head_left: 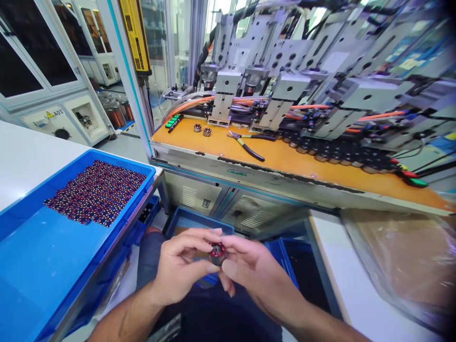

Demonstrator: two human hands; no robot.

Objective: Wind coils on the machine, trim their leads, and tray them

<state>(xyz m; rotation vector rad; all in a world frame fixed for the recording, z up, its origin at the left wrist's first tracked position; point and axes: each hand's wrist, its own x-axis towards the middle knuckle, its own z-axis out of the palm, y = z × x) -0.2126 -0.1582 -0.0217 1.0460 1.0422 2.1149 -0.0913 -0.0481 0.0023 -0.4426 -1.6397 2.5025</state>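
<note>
Low in the middle of the view, both hands meet around one small round black part with red windings. My left hand pinches it from the left with thumb and fingers. My right hand closes on it from the right, fingers curled round its side. A large blue tray to my left holds a flat layer of several similar dark red-and-black parts, packed side by side at its far end.
An orange machine bench stands ahead, with pliers, two small metal rings and a row of dark parts under grey actuator blocks. Blue bins sit on the floor below. A clear plastic sheet covers the white table at right.
</note>
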